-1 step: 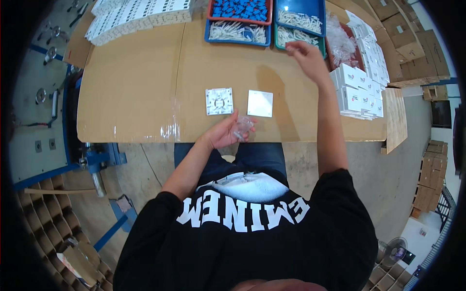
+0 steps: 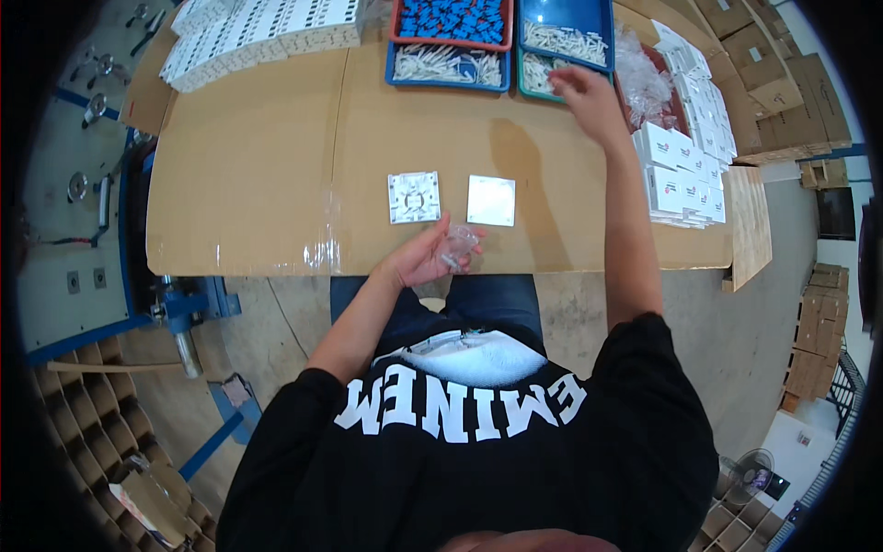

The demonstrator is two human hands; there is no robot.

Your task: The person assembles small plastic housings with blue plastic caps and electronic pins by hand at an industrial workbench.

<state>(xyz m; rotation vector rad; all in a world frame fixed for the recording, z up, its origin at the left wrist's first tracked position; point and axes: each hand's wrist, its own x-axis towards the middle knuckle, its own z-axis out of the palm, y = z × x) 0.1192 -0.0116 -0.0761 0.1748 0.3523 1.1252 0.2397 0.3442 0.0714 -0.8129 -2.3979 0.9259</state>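
Note:
A crumpled clear plastic bag [image 2: 460,242], with something small and whitish in it, lies in my left hand [image 2: 426,258], whose fingers curl round it at the near table edge. Just beyond that hand, a white square plate with a moulded frame and a central ring [image 2: 414,197] rests on the cardboard. To its right lies a plain white square plate [image 2: 491,201]. My right hand [image 2: 593,103] reaches out over the near edge of a green tray [image 2: 536,93] of small white parts. Its fingers are bent together; what they pinch, if anything, is too small to make out.
A blue tray of white parts [image 2: 448,86] sits under a red tray of blue parts [image 2: 451,41]. Another blue tray [image 2: 566,57] overlaps the green one. White boxes [image 2: 676,179] and clear bags [image 2: 641,78] are at right; stacked white pieces [image 2: 267,32] stand far left.
My right hand has shifted slightly right and farther out over the green tray. The left hand keeps the bag in about the same place.

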